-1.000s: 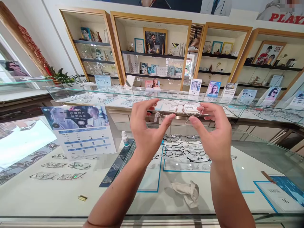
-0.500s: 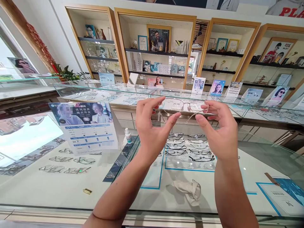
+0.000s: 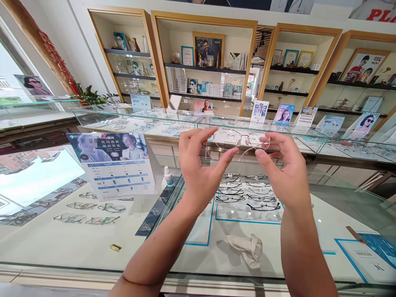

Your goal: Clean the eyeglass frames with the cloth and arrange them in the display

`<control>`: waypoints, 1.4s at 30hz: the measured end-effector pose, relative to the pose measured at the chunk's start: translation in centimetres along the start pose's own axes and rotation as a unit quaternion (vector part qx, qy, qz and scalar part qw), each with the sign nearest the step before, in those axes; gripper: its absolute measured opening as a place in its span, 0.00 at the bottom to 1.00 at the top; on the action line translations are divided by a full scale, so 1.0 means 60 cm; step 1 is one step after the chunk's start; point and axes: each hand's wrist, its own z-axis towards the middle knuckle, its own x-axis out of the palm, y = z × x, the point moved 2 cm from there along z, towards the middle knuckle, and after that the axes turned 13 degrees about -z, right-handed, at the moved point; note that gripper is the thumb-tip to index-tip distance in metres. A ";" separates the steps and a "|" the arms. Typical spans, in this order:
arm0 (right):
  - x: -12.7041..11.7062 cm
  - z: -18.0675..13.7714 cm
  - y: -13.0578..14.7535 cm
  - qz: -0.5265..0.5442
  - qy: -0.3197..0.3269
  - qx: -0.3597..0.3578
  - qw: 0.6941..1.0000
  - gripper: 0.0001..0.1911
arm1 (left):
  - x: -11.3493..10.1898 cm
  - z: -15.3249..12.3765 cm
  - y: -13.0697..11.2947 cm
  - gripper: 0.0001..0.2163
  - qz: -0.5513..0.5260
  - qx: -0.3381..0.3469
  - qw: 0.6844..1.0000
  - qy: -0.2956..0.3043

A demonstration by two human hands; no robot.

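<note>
A pair of thin-rimmed eyeglasses is held up in front of me over the glass counter, lenses upright and a thin temple arm hanging below the rims. My left hand grips its left edge with the fingertips, the thumb stretched out beneath the left lens. At the other edge, my right hand pinches the frame between curled fingers and thumb. Below my hands lies a crumpled beige cloth. Rows of eyeglasses show in the display case beyond it.
Left of my arms stand a tilted advertising card and a small white spray bottle. A small gold-coloured piece lies at the front left. A blue-edged leaflet is at the right. Another glass showcase crosses behind.
The eyeglasses have tilted slightly, and their hanging temple arm has shifted a little to the left. Both hands keep their hold. The whole view has moved slightly.
</note>
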 end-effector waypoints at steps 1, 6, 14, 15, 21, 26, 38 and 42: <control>0.000 0.000 0.000 -0.001 0.001 0.000 1.000 0.22 | 0.000 0.000 0.000 0.22 -0.002 0.002 1.000 -0.001; 0.000 -0.001 0.001 -0.009 0.002 0.001 1.000 0.23 | 0.001 0.001 -0.004 0.22 -0.011 0.008 1.000 -0.003; -0.005 -0.002 0.005 -0.033 -0.040 -0.024 0.998 0.21 | -0.005 0.008 0.011 0.20 -0.031 -0.038 0.998 0.027; -0.006 -0.002 0.006 -0.040 -0.047 -0.029 0.998 0.20 | -0.005 0.008 0.015 0.20 -0.038 -0.051 0.997 0.033; -0.011 -0.005 0.016 -0.070 -0.072 -0.053 0.993 0.19 | 0.001 0.006 0.034 0.23 -0.090 -0.131 0.987 0.038; -0.013 -0.004 0.018 -0.081 -0.079 -0.062 0.992 0.19 | 0.004 0.003 0.037 0.23 -0.110 -0.168 0.979 0.026; -0.013 -0.004 0.017 -0.078 -0.081 -0.059 0.992 0.19 | 0.004 0.002 0.035 0.21 -0.089 -0.162 0.982 0.029; -0.013 -0.004 0.017 -0.077 -0.070 -0.046 0.994 0.19 | 0.004 0.002 0.035 0.21 -0.072 -0.138 0.988 0.022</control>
